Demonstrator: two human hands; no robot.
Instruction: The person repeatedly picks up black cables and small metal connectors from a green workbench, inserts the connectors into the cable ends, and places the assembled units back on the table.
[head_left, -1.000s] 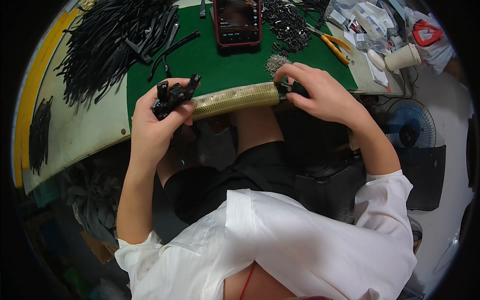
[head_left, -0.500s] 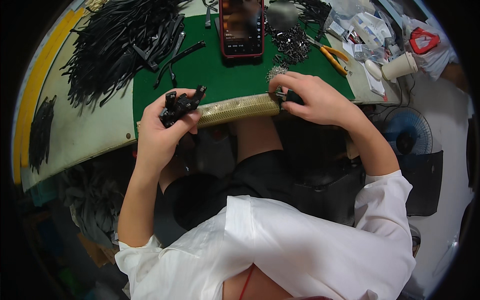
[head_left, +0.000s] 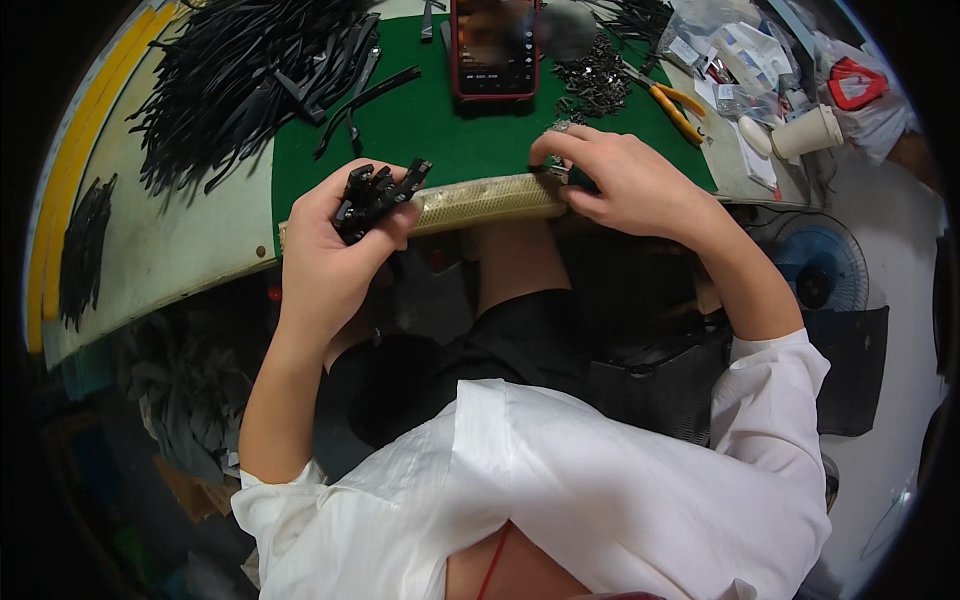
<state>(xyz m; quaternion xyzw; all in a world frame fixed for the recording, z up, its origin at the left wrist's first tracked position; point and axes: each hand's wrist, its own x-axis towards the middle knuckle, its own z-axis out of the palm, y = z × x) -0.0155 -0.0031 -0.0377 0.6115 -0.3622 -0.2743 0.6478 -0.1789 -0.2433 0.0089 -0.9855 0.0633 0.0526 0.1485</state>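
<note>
Left hand (head_left: 335, 235) gripping perhaps five black clips (head_left: 378, 193), one phone (head_left: 494, 48)

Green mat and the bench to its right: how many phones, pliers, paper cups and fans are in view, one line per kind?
Phone, red case, on the green mat: 1
Pliers, yellow handles: 1
Paper cup, lying on its side: 1
Fan, below the bench: 1
Total: 4
</note>
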